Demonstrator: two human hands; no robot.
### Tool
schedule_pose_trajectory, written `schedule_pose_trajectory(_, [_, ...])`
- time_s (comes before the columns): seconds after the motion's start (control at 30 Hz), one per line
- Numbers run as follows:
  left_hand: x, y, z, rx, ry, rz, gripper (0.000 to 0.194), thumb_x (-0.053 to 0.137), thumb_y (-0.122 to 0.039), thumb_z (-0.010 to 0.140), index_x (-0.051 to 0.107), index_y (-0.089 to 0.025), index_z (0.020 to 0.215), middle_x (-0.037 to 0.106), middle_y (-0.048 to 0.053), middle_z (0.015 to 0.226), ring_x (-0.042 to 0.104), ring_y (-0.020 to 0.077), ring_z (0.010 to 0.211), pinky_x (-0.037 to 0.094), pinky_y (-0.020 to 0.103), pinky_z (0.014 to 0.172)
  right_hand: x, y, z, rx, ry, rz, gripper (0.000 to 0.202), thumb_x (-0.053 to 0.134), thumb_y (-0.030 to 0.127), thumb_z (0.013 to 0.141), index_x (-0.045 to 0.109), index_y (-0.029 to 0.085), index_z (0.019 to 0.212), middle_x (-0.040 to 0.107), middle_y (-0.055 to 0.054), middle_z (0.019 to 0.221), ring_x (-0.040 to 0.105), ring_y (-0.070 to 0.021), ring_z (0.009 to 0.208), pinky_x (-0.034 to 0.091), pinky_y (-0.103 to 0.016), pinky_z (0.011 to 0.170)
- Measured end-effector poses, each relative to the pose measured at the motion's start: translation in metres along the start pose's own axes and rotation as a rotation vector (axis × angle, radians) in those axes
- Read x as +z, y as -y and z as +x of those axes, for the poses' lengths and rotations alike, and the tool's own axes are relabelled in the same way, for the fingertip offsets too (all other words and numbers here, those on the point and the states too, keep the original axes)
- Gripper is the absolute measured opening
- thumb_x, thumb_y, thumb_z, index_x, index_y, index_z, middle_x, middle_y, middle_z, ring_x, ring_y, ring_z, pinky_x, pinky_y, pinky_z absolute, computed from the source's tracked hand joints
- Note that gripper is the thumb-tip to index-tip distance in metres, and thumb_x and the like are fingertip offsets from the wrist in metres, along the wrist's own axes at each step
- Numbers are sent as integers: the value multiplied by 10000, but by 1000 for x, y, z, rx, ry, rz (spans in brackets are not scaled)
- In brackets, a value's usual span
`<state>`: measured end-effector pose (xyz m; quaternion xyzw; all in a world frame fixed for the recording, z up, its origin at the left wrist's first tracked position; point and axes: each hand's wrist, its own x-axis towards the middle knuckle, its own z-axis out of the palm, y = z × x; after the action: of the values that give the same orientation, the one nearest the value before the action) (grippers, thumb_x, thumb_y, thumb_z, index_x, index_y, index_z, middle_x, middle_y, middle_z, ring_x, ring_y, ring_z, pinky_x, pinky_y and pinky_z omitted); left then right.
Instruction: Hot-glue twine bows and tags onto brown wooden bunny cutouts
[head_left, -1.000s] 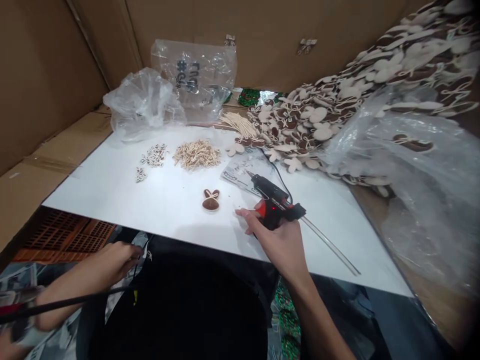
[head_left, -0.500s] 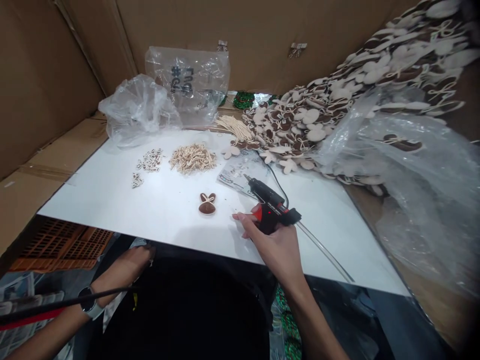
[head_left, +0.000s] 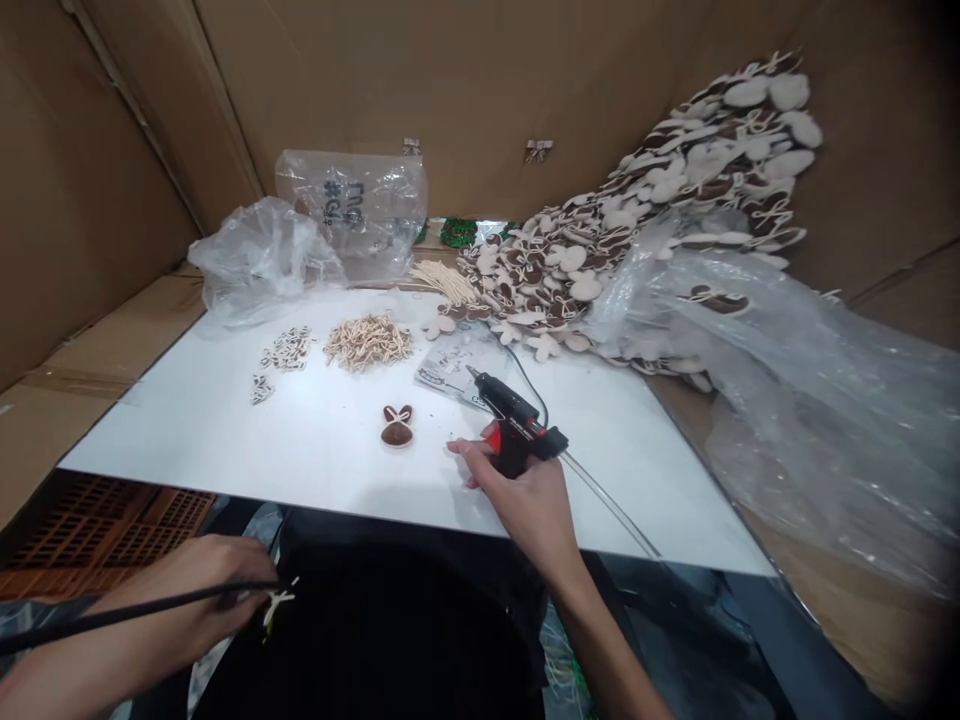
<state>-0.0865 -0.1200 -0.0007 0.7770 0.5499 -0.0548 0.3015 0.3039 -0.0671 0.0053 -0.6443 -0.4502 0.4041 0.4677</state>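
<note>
My right hand (head_left: 525, 500) is wrapped around the handle of a black glue gun (head_left: 514, 410) with a red trigger. Its nozzle points up and left, and a clear glue stick (head_left: 611, 505) sticks out of its back. Below the table's front edge, my left hand (head_left: 217, 580) is closed in a pinch. A small cream cord bow (head_left: 280, 600) pokes out from its fingertips. Left of the glue gun, a brown bunny-shaped piece (head_left: 397, 428) with a cream edge and a cream bow lies flat on the white tabletop (head_left: 300, 450).
Cream cord pieces (head_left: 369, 341) and small printed tags (head_left: 289, 350) lie in heaps on the left. Many bunny pieces (head_left: 570, 260) are piled at the back right beside plastic sheeting (head_left: 795, 370). Clear bags (head_left: 262, 250) stand back left; cardboard walls (head_left: 450, 90) surround the table.
My left hand has moved left and down, and the cream bow now shows at its fingertips. My right hand keeps the glue gun; the whole view has shifted slightly.
</note>
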Motion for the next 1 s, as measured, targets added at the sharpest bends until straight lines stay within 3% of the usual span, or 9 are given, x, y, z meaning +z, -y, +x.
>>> schedule_pose_trajectory(0.07, [-30, -19, -5, 66, -65, -129, 272, 681, -470, 1054, 923, -361, 994, 893, 13, 970, 846, 247, 832, 651, 273, 728, 0, 0, 0, -10, 8, 10, 377, 867, 577, 872, 682, 278, 1010, 873, -62, 799, 915, -409, 922, 699, -502, 843])
schedule_pose_trajectory(0.13, [-48, -37, -1, 70, -454, -145, 306, 710, -604, 1089, 924, -387, 1103, 895, -11, 971, 789, 209, 716, 638, 260, 660, 0, 0, 0, -23, 13, 4, 369, 854, 583, 881, 682, 280, 1002, 863, -59, 784, 916, -412, 927, 697, -512, 865])
schedule_pose_trajectory(0.2, [-52, -50, 10, 27, -863, -100, 479, 720, -645, 1101, 803, -410, 1510, 905, 2, 1155, 693, 155, 618, 606, 250, 613, 0, -1, 0, -24, 12, 0, 368, 843, 592, 884, 685, 280, 998, 859, -59, 775, 916, -414, 919, 696, -523, 882])
schedule_pose_trajectory(0.27, [-46, -57, 23, 24, -1008, -73, 699, 686, -648, 1129, 566, -398, 1770, 870, 41, 1372, 665, 132, 611, 605, 250, 604, 0, -1, -1, -17, 11, 3, 369, 836, 594, 883, 687, 278, 1001, 861, -60, 773, 914, -410, 885, 698, -519, 863])
schedule_pose_trajectory(0.33, [-36, -60, 34, 46, -971, -70, 664, 659, -644, 1150, 576, -378, 1752, 866, 44, 1341, 659, 125, 600, 595, 249, 591, 0, -2, -1, -13, 14, 11, 366, 833, 588, 887, 684, 277, 1009, 877, -66, 796, 910, -397, 844, 699, -508, 837])
schedule_pose_trajectory(0.47, [-22, -59, 47, 95, -893, -60, 431, 655, -608, 1164, 772, -341, 1482, 814, -15, 975, 615, 117, 545, 540, 245, 572, 0, -2, -2, -9, 7, 6, 369, 848, 579, 903, 690, 269, 1024, 929, -92, 931, 891, -357, 773, 686, -497, 834])
schedule_pose_trajectory(0.63, [-17, -66, 65, 219, -877, -25, 320, 637, -523, 1188, 846, -295, 1271, 773, -28, 842, 580, 122, 529, 512, 247, 572, 1, -3, -1, -23, 21, 2, 311, 849, 521, 934, 702, 263, 1029, 926, -65, 926, 874, -324, 755, 665, -466, 833])
schedule_pose_trajectory(0.77, [-15, -82, 86, 264, -798, -7, 324, 631, -534, 1207, 839, -302, 1296, 880, 11, 1168, 648, 118, 586, 564, 260, 634, 1, -7, -2, -31, 18, -17, 312, 858, 526, 943, 728, 260, 1043, 923, -54, 919, 866, -316, 746, 664, -458, 824])
schedule_pose_trajectory(1.0, [-17, -105, 118, 230, -719, 91, 553, 515, -672, 1224, 691, -305, 1598, 786, 63, 1609, 757, 162, 645, 644, 322, 656, -1, -16, -2, -32, 24, -54, 349, 862, 586, 969, 832, 241, 1004, 922, -74, 967, 838, -291, 749, 659, -447, 853])
